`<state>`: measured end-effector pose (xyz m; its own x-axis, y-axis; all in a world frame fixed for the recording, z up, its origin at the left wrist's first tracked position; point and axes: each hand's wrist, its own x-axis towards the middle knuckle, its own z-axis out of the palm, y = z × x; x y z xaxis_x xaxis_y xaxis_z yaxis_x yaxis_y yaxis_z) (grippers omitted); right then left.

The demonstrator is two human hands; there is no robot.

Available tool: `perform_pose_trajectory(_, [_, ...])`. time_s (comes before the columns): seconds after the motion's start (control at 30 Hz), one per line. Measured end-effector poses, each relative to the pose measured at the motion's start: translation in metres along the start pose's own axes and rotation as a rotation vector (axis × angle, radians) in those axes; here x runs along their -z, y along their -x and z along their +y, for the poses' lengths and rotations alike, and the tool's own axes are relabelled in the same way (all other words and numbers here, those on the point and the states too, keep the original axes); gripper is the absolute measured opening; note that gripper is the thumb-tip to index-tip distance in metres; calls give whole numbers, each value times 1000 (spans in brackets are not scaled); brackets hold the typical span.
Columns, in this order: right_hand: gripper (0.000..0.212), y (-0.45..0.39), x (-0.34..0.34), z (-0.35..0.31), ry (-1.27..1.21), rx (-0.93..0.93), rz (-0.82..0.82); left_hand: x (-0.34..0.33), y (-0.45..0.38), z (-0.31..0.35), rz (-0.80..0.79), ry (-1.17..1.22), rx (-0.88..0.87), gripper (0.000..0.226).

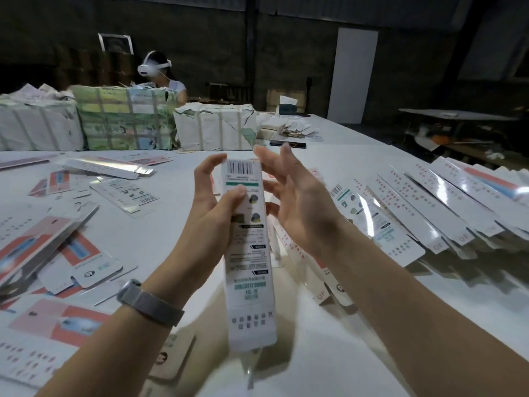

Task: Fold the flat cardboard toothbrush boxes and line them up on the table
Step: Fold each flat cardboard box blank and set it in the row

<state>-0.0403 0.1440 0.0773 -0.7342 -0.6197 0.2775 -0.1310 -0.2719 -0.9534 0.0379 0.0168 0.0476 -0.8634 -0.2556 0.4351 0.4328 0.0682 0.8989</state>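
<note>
- The left hand (213,204) grips a long, narrow toothbrush box (248,253) about a third of the way down from its far end, thumb curled across the printed face and fingers wrapped behind it.
- The box is thin glossy white card, held up above the worktop (329,339) and pointing away from the person; a barcode sits at its far end, with a green band, small dark pictures and blocks of fine print below.
- The right hand (297,202) hovers just right of the box, palm turned toward it and fingers spread and relaxed, holding nothing; whether any fingertip touches the card I cannot tell.
- A grey mesh-band watch (148,303) wraps the left wrist.
- To the right of the right hand, a row of folded boxes (429,204) lies side by side, overlapping at a slant, their shiny white faces printed in red.
- To the left of the left hand, flat box blanks (57,245) lie scattered, white card with pink-red panels and rounded tabs.
- The worktop is a broad, smooth, pale sheet that catches soft reflections.
- Beyond the hands stand paper-wrapped bundles (126,118) bound with tape, and a dark phone (287,144) lies flat.
- Behind the bundles sits another person wearing a white headset (153,65).
- The room is dim, with dark walls and a white door (353,75) to the far right.
</note>
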Motion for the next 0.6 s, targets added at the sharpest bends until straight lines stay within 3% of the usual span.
perform_pose_trajectory(0.1, [47, 2, -6, -4, -21, -7, 2, -4, -1, 1, 0, -24, -33, 27])
perform_pose_trajectory(0.2, [69, 9, -12, -4, 457, 66, -36, -5, -3, -5, 18, 188, -28, 37])
perform_pose_trajectory(0.27, [79, 10, -15, -5, 686, 131, 21, -6, -6, -10, -4, 344, -37, 41])
perform_pose_trajectory(0.37, [76, 9, -9, -20, 753, 140, 99, -9, -9, -13, -117, 295, -7, 53])
perform_pose_trajectory(0.43, [72, 10, 9, -39, 872, 142, 149, -7, -12, -12, -43, 250, 48, 82])
perform_pose_trajectory(0.47, [70, 11, 22, -50, 932, 147, 198, -4, -14, -12, 2, 225, 33, 87])
perform_pose_trajectory(0.6, [56, 17, 98, -100, 1223, 108, 494, 3, -16, -12, 3, 166, 5, 81])
